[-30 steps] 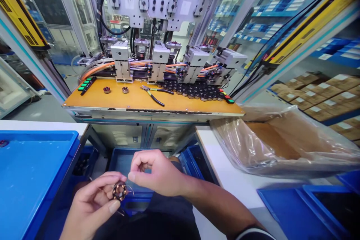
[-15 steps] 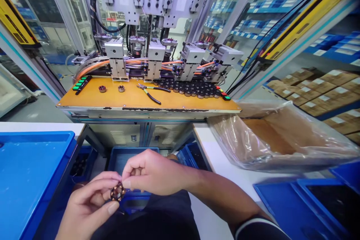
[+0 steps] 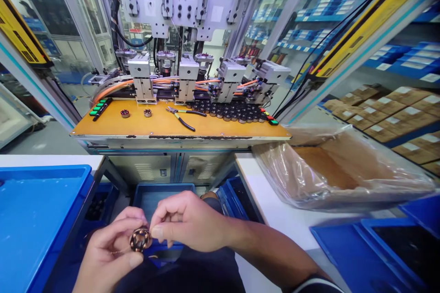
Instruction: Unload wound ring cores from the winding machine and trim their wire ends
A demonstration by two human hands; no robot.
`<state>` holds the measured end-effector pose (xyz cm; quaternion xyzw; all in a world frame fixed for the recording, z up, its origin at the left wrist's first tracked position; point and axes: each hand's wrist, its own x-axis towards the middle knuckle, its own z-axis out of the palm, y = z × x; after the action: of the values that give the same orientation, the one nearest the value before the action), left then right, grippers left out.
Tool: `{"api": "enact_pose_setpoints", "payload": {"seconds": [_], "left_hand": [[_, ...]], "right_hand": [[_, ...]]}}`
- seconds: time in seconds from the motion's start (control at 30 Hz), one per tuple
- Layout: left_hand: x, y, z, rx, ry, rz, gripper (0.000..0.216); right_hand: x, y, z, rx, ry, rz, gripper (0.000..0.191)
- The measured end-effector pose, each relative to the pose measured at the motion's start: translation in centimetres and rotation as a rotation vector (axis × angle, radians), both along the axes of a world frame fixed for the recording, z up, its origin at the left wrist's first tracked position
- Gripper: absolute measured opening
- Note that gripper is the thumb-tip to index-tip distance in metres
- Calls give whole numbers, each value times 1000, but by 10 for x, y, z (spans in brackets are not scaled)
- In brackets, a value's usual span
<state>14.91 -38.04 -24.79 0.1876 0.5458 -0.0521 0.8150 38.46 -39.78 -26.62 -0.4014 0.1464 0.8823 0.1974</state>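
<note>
Lower now than a second ago, the small wound coil (image 3: 140, 240) is pinched in the left hand (image 3: 110, 254), right hand (image 3: 185, 222) fingertips closed on its right edge.

A big grey machine (image 3: 178, 4) stands at the back, with orange hoses and black cables. In front of it is an orange shelf (image 3: 178, 126) with pliers (image 3: 184, 116) on it. White tables (image 3: 285, 210) sit on both sides. Blue bins (image 3: 37, 219) rest on them and under them. On the right is a cardboard box with a clear plastic bag (image 3: 340, 169) inside. Far shelves (image 3: 378, 110) hold more brown boxes and blue bins. The light is bright.
</note>
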Motion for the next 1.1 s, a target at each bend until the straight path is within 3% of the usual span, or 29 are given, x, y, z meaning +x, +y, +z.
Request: {"api": "enact_pose_setpoints", "payload": {"seconds": [0.37,0.43,0.53,0.63,0.73,0.9,1.1], "left_hand": [[15,13,6,-3,-13,-22,32],[29,17,11,-37,93,35,25],[49,22,21,-108,305,217,35],[57,22,25,-145,297,305,41],[56,20,24,-226,271,329,46],[57,19,24,-353,232,378,46],[51,17,22,-351,170,376,46]], "right_hand": [[4,1,9,115,-40,101,23],[7,0,9,310,-107,130,19],[16,-2,5,755,-315,163,14],[23,0,-3,1167,-702,204,13],[22,6,-8,1392,-867,171,19],[16,13,-8,1448,-801,89,18],[12,11,-11,1464,-788,51,17]]}}
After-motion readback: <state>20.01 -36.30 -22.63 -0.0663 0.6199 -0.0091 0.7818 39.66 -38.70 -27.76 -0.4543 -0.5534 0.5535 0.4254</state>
